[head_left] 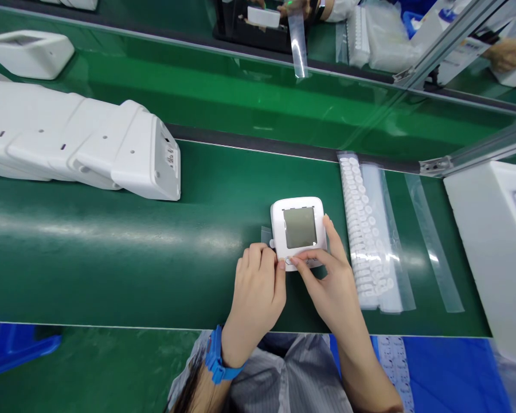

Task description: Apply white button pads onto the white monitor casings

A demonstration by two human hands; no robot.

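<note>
A white electronic monitor (pixel 300 226) with a grey display lies on the green bench top in front of me. My left hand (pixel 260 287) is closed at its lower left corner, with the thumb on the front edge and the other fingers curled. My right hand (pixel 333 281) brings thumb and index finger together over the buttons along the lower edge, while another finger rests against the right side. Whether something small is between those fingertips, I cannot tell. A clear tab of film (pixel 265 235) sticks out beside the monitor's left side.
Stacked white plastic housings (pixel 86 140) lie at the left. To the right are a strip of small white round parts (pixel 356 212) in clear plastic, a clear strip (pixel 434 246) and a white foam box (pixel 468 229). Beyond the metal-framed partition, a co-worker's hand (pixel 509 54) shows.
</note>
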